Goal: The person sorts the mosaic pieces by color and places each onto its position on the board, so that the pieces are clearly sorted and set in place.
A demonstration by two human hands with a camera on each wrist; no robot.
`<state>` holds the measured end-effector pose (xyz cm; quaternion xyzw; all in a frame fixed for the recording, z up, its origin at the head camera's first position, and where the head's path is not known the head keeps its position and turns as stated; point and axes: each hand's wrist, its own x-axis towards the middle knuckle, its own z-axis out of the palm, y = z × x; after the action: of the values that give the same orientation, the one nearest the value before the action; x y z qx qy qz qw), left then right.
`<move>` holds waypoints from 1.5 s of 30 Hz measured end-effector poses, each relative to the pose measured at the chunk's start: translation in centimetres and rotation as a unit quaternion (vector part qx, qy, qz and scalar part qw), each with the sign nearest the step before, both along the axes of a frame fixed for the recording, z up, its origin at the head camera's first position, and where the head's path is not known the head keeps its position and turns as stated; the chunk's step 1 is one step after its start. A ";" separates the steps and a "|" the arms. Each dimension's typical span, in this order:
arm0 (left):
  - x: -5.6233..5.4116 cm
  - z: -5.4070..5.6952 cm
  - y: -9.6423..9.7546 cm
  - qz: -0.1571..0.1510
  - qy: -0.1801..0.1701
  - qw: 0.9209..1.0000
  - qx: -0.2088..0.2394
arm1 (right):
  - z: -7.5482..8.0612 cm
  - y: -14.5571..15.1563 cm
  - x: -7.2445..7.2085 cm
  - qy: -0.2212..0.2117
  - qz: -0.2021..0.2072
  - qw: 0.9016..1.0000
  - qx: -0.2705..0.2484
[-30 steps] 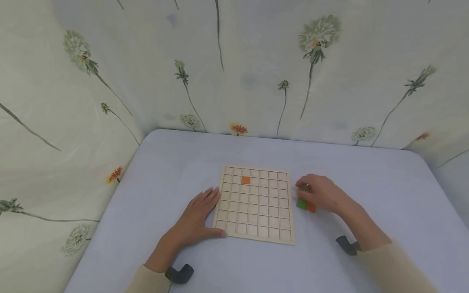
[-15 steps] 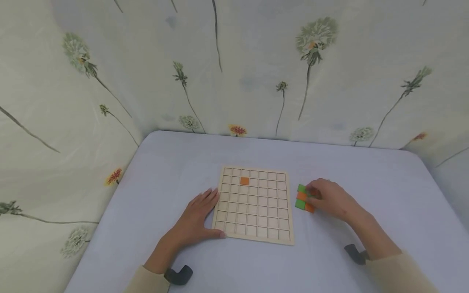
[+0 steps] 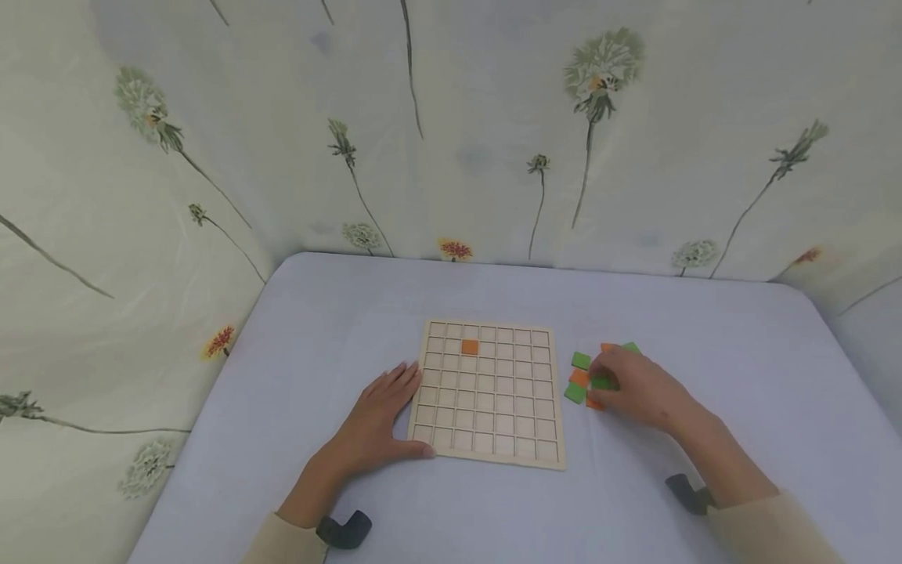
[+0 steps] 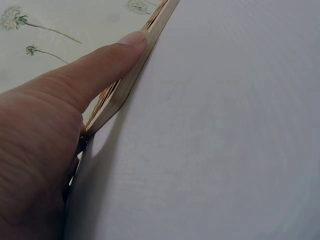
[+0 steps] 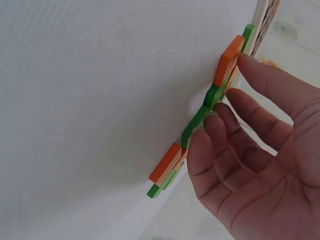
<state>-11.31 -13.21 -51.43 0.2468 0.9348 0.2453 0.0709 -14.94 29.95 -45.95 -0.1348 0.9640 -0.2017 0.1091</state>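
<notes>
A pale wooden grid board (image 3: 486, 403) lies on the table, with one orange square tile (image 3: 470, 347) in a cell of its second row from the back. My left hand (image 3: 377, 423) rests against the board's left side, fingers extended; in the left wrist view the thumb (image 4: 107, 67) lies along the board's edge. To the board's right, my right hand (image 3: 644, 388) bends over loose green tiles (image 3: 575, 392) and orange tiles (image 3: 579, 377). In the right wrist view its thumb touches an orange tile (image 5: 230, 57), and the loosely bent fingers are at green tiles (image 5: 195, 125). Its palm partly hides the tiles in the head view.
The white table (image 3: 352, 305) has rounded back corners. Behind it and on the left hangs a curtain (image 3: 479, 117) with a dandelion print. Dark curved wrist mounts (image 3: 344, 530) sit at both wrists, beside light sleeves (image 3: 768, 529).
My right hand has drawn back to the right and slightly towards me, uncovering green and orange tiles, some now showing beyond the knuckles. The left hand and the board keep their place.
</notes>
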 end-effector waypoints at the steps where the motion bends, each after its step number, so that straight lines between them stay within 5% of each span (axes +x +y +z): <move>1: 0.0 0.0 0.0 0.000 0.000 1.000 -0.001 | 0.0 0.0 0.0 0.000 0.001 1.000 0.001; 12: 0.0 0.0 0.0 0.000 0.004 1.000 -0.010 | 0.2 -0.2 0.8 -0.008 0.028 0.999 0.019; 33: 0.0 0.2 0.1 0.004 0.000 1.000 -0.012 | 0.2 -0.7 1.3 -0.024 0.009 0.999 0.021; 45: -0.1 -0.3 -0.1 0.006 -0.002 1.000 -0.007 | -0.2 -0.2 1.2 -0.025 0.022 0.999 -0.016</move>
<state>-11.39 -13.31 -51.72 0.2401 0.9378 0.2397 0.0733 -13.70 29.75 -46.17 -0.1529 0.9543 -0.2183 0.1352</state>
